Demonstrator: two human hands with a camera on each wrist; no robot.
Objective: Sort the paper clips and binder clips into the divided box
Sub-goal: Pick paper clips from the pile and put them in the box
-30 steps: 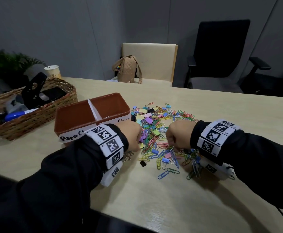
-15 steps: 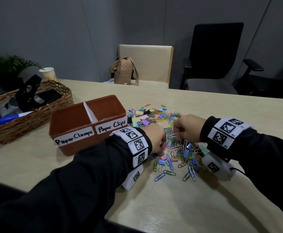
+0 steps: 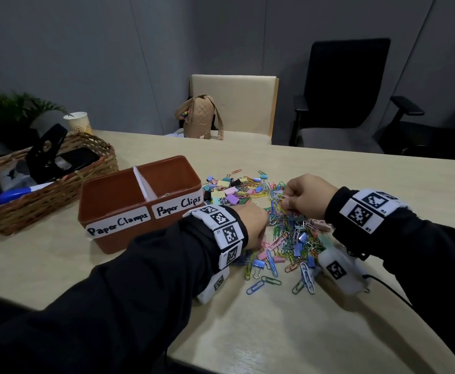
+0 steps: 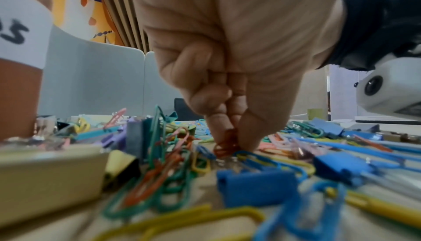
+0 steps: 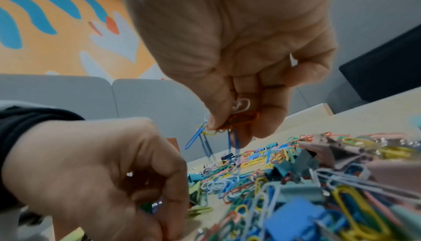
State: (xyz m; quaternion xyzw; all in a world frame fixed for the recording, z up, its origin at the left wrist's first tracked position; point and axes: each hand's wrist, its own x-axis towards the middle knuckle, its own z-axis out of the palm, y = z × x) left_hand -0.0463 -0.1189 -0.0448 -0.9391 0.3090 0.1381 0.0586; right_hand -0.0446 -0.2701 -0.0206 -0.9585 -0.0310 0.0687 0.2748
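Bare worktop lies nearside of the clip pile, where the left hand pinches an orange paper clip and the right hand grips a bunch of clips above it.

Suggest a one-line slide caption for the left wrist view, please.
Left hand pinches an orange paper clip from the mixed pile of clips.

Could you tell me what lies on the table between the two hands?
In the head view, loose coloured paper clips from the pile lie between left hand and right hand.
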